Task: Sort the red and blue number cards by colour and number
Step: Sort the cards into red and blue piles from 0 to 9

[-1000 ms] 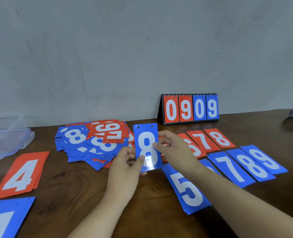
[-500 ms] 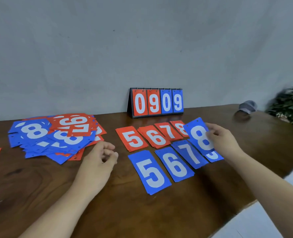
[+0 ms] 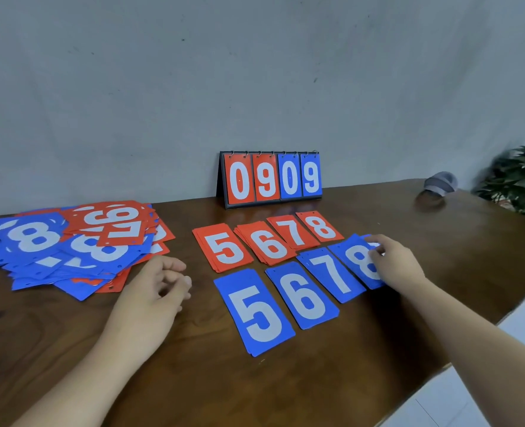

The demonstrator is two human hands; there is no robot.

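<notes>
On the wooden table lie two rows of sorted cards. The red row holds 5 (image 3: 224, 248), 6 (image 3: 267, 244), 7 (image 3: 292, 231) and 8 (image 3: 319, 225). In front of it the blue row holds 5 (image 3: 255, 312), 6 (image 3: 302, 295), 7 (image 3: 332, 274) and 8 (image 3: 358, 258). My right hand (image 3: 393, 261) rests on the blue 8 pile, its fingers curled on the top card. My left hand (image 3: 153, 291) lies loosely curled on the table and holds nothing. A mixed heap of red and blue cards (image 3: 70, 245) sits at the left.
A flip scoreboard (image 3: 270, 178) reading 0909 stands against the wall behind the rows. A grey cap (image 3: 439, 183) and a green plant (image 3: 519, 180) are at the far right. The table's front edge (image 3: 470, 343) runs diagonally on the right, with white floor beyond.
My right hand carried the blue 8 from the middle to the right and lowered it onto the blue 8 pile. My left hand let go and settled on the table. The view swung right.
</notes>
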